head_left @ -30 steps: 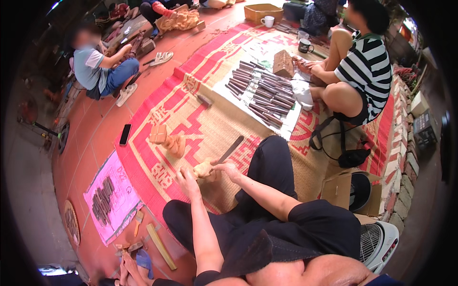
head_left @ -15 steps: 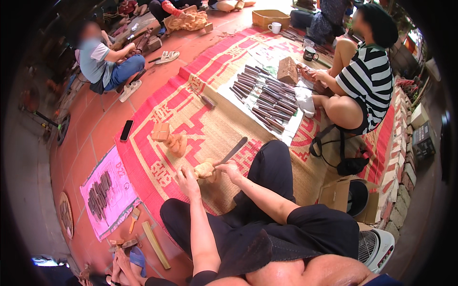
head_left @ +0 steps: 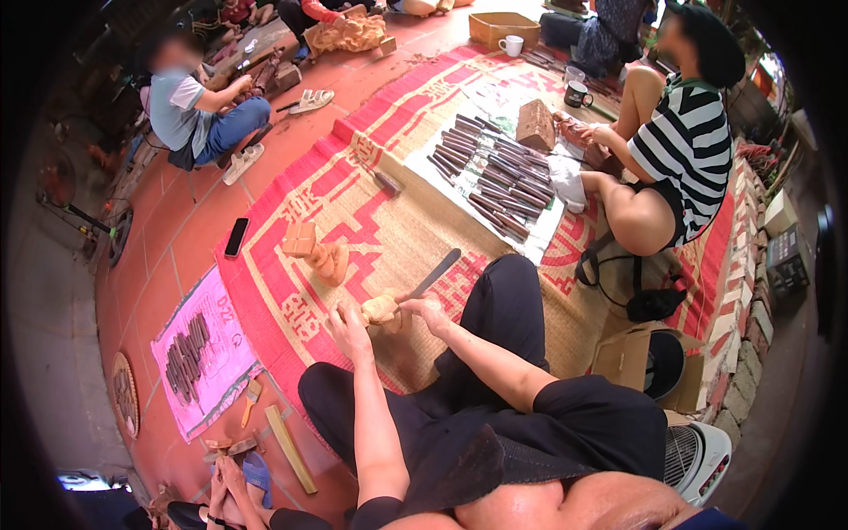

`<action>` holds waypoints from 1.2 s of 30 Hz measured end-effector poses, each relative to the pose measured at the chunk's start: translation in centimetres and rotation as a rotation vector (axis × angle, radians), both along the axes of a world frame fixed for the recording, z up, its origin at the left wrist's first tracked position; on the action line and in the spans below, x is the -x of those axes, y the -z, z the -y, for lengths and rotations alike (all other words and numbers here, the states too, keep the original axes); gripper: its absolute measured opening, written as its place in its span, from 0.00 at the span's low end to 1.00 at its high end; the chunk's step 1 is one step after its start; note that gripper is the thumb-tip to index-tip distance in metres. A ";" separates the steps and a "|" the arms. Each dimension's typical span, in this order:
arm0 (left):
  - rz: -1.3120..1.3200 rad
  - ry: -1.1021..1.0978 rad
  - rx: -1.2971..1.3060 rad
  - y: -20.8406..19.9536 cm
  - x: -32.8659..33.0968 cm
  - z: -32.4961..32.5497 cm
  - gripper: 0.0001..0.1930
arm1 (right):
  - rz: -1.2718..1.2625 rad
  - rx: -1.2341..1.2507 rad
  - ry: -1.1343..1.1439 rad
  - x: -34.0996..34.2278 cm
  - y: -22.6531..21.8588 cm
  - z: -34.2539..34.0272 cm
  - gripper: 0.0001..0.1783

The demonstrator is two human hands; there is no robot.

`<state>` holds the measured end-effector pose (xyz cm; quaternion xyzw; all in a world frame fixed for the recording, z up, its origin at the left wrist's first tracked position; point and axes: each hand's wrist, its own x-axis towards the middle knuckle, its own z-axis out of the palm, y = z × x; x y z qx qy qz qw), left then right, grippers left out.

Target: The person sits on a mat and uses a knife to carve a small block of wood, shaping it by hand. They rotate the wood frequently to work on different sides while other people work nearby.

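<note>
In front of my crossed legs, my left hand (head_left: pixel 350 327) is closed round one side of a small pale wood carving (head_left: pixel 381 308). My right hand (head_left: pixel 427 313) is closed at the carving's other side, gripping the near end of a long, dark, flat file (head_left: pixel 436 273). The file's rounded far end points away to the right over the mat. Just beyond my left hand a second wood carving (head_left: pixel 329 261) with a square block at its top stands tilted on the mat. Fingers hide part of the carving I hold.
A red and tan mat (head_left: pixel 353 212) lies under me. Many dark-handled carving tools (head_left: pixel 503 172) lie on a cloth ahead, beside a person in stripes (head_left: pixel 676 150). A phone (head_left: pixel 236 237), a pink cloth (head_left: pixel 231 331) with tools, a brush (head_left: pixel 252 402) and a wood strip (head_left: pixel 290 449) lie leftward.
The whole view has shifted very slightly. Both hands keep their hold on the carving and the file in nearly the same place.
</note>
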<state>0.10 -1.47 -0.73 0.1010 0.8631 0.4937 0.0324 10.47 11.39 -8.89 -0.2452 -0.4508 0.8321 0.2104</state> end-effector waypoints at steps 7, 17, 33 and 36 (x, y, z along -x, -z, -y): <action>-0.108 0.067 0.009 1.8 1.0 0.9 0.24 | -0.015 -0.111 -0.040 0.0 -0.9 0.4 0.14; 0.021 0.004 0.013 0.2 0.2 0.3 0.23 | 0.029 0.075 0.004 0.2 1.6 -0.3 0.13; 0.018 0.019 0.060 -0.9 -0.4 0.1 0.26 | 0.054 -0.188 0.039 0.3 -0.2 0.4 0.10; 0.011 0.021 0.037 -0.5 -0.3 0.1 0.27 | 0.045 -0.205 0.094 0.3 -0.3 0.9 0.08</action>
